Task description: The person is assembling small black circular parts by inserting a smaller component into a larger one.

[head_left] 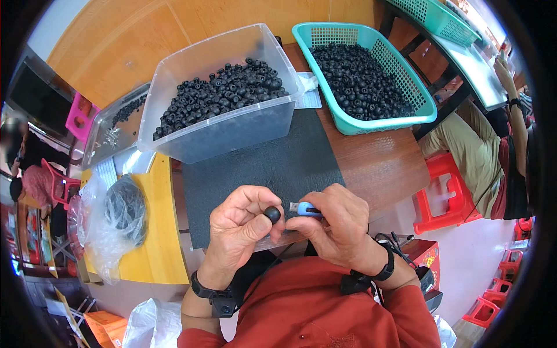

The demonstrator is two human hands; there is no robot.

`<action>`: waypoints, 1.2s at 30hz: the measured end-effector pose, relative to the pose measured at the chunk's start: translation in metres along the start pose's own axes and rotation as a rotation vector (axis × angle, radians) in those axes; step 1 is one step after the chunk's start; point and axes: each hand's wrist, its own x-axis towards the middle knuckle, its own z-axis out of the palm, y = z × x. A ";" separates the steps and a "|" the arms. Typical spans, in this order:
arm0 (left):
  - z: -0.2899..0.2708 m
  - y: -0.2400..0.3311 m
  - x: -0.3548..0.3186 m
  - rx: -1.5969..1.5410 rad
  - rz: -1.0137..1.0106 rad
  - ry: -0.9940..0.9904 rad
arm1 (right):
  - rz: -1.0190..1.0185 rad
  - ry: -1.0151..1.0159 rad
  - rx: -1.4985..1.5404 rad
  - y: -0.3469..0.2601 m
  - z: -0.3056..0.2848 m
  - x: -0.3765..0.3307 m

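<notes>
Workbench setting: brown wood-grain table, partly covered by a dark, fine-textured rectangular mat; a yellow side surface adjoins on the left.

Item 1. Left hand: fingers curled, thumb and forefinger pinched shut on a small black bead, round, matte, rubbery in look. Held above the near edge of the mat, just beside the tool tip.

Item 2. Right hand: closed around a small blue tool, smooth plastic body with a pale tip pointing left at the bead. Whether tip and bead touch cannot be told.

Item 3. Clear plastic tub, rectangular, translucent walls, heaped with black beads of the same kind; stands at the far end of the mat.

Item 4. Teal plastic basket, lattice sides, rounded corners, also filled with black beads; on the table right of the tub.

Item 5. Smaller clear container, left of the tub, a few black beads in it.

Item 6. Crumpled transparent plastic bag, dark mass inside, on the yellow surface.

Item 7. Black wristbands on both wrists; red sleeves below.

Item 8. Red plastic stool, right of the table, with another person seated just beyond.
</notes>
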 end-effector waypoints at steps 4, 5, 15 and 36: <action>-0.002 -0.009 -0.002 0.034 0.021 0.096 | -0.011 -0.020 0.008 -0.001 0.005 -0.001; -0.003 -0.011 -0.002 0.034 0.017 0.099 | -0.007 -0.021 0.010 -0.001 0.006 -0.001; -0.006 -0.015 -0.001 0.049 -0.014 0.076 | -0.028 -0.044 -0.041 0.004 0.006 -0.006; -0.004 -0.018 0.002 0.058 -0.113 0.148 | -0.105 -0.154 -0.214 0.005 -0.001 -0.010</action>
